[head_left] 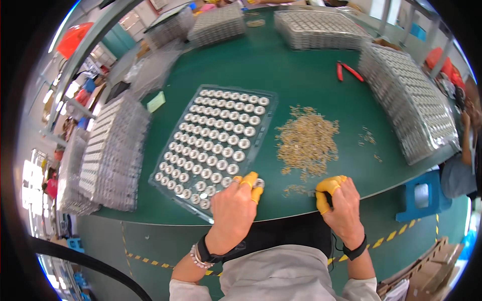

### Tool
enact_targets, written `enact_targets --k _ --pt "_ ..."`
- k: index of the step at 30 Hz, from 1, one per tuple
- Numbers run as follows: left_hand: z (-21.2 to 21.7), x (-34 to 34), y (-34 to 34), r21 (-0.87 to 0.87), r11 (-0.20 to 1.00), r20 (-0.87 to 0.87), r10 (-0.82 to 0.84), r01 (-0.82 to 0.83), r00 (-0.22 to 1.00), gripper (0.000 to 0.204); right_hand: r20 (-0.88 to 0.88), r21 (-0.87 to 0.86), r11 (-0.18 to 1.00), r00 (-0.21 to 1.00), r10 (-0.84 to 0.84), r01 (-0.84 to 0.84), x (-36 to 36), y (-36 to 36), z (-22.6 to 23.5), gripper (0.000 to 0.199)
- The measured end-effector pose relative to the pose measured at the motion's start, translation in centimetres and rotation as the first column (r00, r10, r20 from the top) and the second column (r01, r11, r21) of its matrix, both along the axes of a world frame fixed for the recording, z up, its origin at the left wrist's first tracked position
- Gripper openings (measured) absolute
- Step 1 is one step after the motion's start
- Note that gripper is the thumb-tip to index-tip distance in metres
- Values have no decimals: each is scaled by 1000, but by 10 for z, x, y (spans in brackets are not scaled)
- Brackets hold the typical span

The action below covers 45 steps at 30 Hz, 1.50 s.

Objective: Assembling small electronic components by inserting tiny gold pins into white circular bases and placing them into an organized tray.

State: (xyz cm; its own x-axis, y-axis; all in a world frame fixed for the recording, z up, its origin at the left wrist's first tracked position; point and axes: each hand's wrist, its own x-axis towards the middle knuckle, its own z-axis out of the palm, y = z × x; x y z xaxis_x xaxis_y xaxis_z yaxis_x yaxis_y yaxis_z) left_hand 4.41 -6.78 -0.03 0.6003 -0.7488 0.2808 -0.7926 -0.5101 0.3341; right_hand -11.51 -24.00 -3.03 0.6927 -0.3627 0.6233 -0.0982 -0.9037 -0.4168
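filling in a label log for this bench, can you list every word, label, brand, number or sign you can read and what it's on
No text is readable in this view.
Pale yellow-green paper slip: any writing is too small and blurred.
Clear plastic tray with round silver-white parts: nothing legible.
Brown cardboard boxes: nothing legible.
Yellow-striped floor tape: stripes only, no words legible.

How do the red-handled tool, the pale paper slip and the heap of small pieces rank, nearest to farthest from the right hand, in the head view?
1. Heap of small pieces: ahead of the right hand, leftward.
2. Red-handled tool: farther ahead.
3. Pale paper slip: left of the tray.
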Motion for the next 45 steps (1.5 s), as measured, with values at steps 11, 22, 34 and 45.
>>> enact_targets --k 11,22,34,45 --pt "-4 0 -8 -105 993 -135 36 -50 990 16 -73 -18 999 997 -36 35 -3 -6 -4 19" --pt "-17 1 -2 -25 996 -100 88 -91 991 17 -298 -120 993 954 -27 -9 -2 5 17 20" --pt "1 53 70 -53 920 -18 389 -389 921 15 -377 -44 999 925 -38 23 0 5 21 17" --pt "7 54 76 -287 857 -242 369 -429 898 17 202 930 290 972 116 -228 -13 -1 15 11"
